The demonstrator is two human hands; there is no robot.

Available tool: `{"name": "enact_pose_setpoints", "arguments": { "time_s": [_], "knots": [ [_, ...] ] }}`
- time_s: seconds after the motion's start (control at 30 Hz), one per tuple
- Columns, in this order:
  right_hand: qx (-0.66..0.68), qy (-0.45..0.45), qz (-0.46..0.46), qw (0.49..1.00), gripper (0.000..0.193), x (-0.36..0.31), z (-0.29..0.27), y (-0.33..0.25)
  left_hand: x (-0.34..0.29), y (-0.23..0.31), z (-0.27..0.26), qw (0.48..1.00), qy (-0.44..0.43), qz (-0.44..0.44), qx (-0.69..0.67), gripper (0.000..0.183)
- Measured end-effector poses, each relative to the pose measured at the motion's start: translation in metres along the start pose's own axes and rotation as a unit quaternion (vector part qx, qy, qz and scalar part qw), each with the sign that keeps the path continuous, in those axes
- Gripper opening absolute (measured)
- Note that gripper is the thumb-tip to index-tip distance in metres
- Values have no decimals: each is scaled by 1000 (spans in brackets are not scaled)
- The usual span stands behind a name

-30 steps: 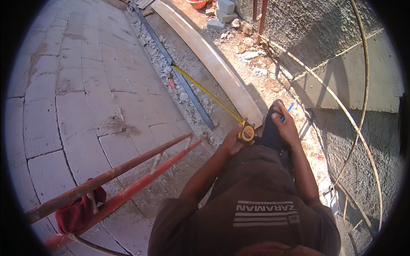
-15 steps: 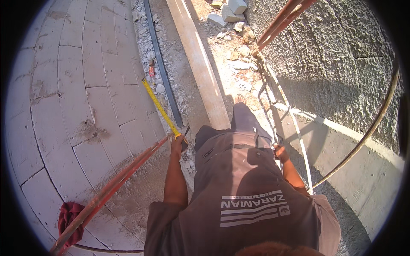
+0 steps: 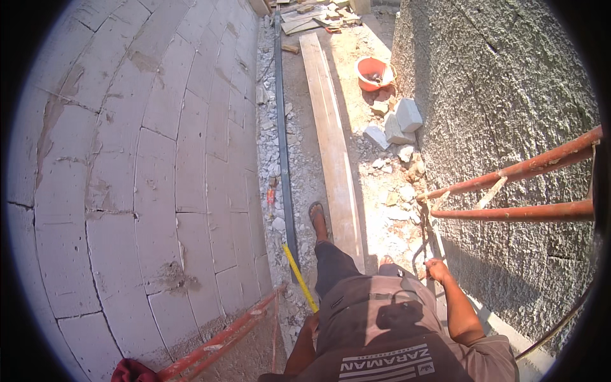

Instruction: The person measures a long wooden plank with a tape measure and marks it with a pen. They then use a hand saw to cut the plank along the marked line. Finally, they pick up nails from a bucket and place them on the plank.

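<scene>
My left hand [image 3: 310, 321], low beside my hip, is closed on a tape measure; its yellow blade [image 3: 298, 275] sticks out forward over the rubble, its end beside a long dark metal bar [image 3: 282, 140]. The tape's case is hidden by my hand and shirt. Out to the right, my right hand [image 3: 436, 270] is closed near the scaffold frame and the rough wall; what its fingers hold, if anything, cannot be made out. A long wooden plank [image 3: 332, 153] lies on the ground ahead, next to my sandalled left foot [image 3: 317, 216].
A pale block wall [image 3: 159, 159] rises at left, a rough plastered wall [image 3: 490, 83] at right. Red scaffold frames [image 3: 509, 213] stand on both sides. An orange bucket [image 3: 374, 71], broken blocks [image 3: 400, 124] and rubble lie ahead. A dark red cloth [image 3: 132, 370] hangs at lower left.
The view has tilted forward, bringing the bucket and farther ground in. My left foot has come forward beside the plank. The tape's blade is still out, and my right hand has moved forward.
</scene>
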State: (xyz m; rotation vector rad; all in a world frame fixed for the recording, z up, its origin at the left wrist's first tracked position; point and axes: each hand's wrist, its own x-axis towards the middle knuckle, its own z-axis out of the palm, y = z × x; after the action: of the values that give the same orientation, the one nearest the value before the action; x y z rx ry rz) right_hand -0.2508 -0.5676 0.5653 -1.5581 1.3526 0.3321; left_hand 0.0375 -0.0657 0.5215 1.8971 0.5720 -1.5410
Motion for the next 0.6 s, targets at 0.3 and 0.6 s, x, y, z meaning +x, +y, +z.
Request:
{"name": "enact_pose_setpoints", "arguments": {
  "time_s": [0.3, 0.6],
  "knots": [
    [261, 86, 165, 947, 28, 91, 95, -47, 58, 246, -127, 991, 29, 62, 114, 41],
    [213, 151, -6, 965, 37, 115, 14, -293, 69, 626, -179, 949, 42, 208, 231, 26]
  ]
}}
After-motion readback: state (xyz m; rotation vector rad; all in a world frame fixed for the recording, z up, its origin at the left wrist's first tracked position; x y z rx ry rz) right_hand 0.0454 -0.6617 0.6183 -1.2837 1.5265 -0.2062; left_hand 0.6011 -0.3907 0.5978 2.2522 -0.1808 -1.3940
